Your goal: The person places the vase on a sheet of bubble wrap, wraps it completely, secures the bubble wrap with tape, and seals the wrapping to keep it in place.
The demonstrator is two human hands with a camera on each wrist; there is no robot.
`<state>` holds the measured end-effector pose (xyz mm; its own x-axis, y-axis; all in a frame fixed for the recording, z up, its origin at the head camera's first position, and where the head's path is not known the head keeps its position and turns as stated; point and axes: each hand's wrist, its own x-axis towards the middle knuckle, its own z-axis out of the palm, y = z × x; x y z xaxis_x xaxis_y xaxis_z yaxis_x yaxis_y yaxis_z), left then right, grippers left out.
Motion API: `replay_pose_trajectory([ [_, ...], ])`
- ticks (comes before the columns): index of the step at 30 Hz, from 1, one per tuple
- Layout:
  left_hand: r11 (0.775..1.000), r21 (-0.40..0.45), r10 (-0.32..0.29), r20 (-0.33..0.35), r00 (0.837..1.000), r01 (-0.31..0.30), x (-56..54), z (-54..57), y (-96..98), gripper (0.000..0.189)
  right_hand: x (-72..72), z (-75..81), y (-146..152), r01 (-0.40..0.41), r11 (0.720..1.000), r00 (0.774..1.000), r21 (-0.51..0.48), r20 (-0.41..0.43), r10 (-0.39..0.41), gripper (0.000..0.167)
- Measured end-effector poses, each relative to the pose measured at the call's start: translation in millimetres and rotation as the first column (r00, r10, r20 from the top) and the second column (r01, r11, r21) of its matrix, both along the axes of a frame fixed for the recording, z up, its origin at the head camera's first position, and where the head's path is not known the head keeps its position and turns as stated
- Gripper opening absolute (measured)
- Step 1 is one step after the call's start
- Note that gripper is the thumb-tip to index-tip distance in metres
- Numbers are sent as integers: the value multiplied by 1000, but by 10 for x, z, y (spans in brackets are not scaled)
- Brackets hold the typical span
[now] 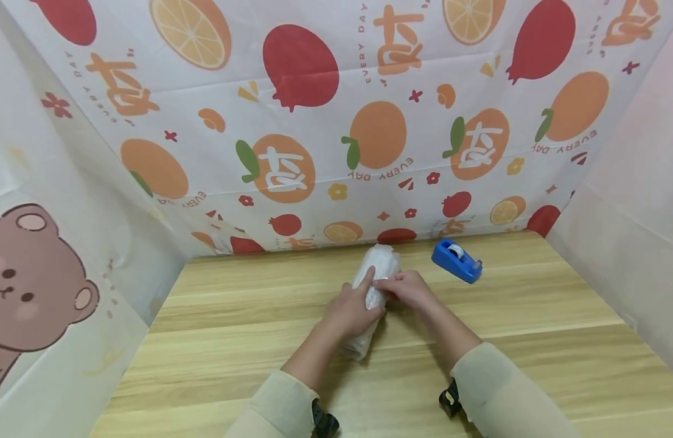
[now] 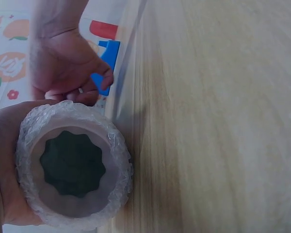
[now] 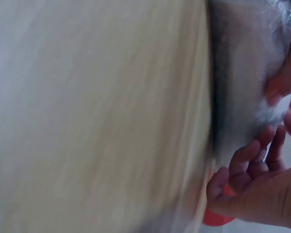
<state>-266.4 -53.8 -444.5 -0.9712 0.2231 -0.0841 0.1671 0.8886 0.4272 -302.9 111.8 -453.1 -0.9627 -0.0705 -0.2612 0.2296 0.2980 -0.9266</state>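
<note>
A long, round bundle in clear bubble wrap (image 1: 381, 261) lies tilted on the wooden table. My left hand (image 1: 352, 310) grips it round the middle, with the index finger along the top. In the left wrist view the near end of the bundle shows a pale round rim (image 2: 36, 172) with a dark green, scalloped shape (image 2: 72, 164) inside. My right hand (image 1: 412, 288) is at the bundle's right side, its fingers bent and thumb and index finger pinching at the wrap's surface. Whether a strip of tape lies under those fingertips is too small to tell.
A blue tape dispenser (image 1: 457, 260) with a roll of tape stands on the table (image 1: 232, 316) at the back right. Behind the table hangs a fruit-printed cloth (image 1: 336, 201), close past the bundle's far end. Pale walls flank both sides.
</note>
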Motion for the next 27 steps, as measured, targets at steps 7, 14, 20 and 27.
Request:
replay_pose_trajectory([
  [7,1000,8,-23,-9,1000,23,-1,41,7,87,-62,-71,93,-129,991,986,-44,100,133,40],
  [14,999,17,-51,-9,999,51,25,67,6,77,-59,-121,150,-214,976,975,45,72,210,47],
  [20,998,1,-68,1,998,68,30,80,-4,77,-96,-191,179,-358,933,931,-43,66,360,47],
  [27,998,3,-66,8,998,66,33,79,-14,75,-114,-210,278,-433,900,894,-49,106,436,43],
])
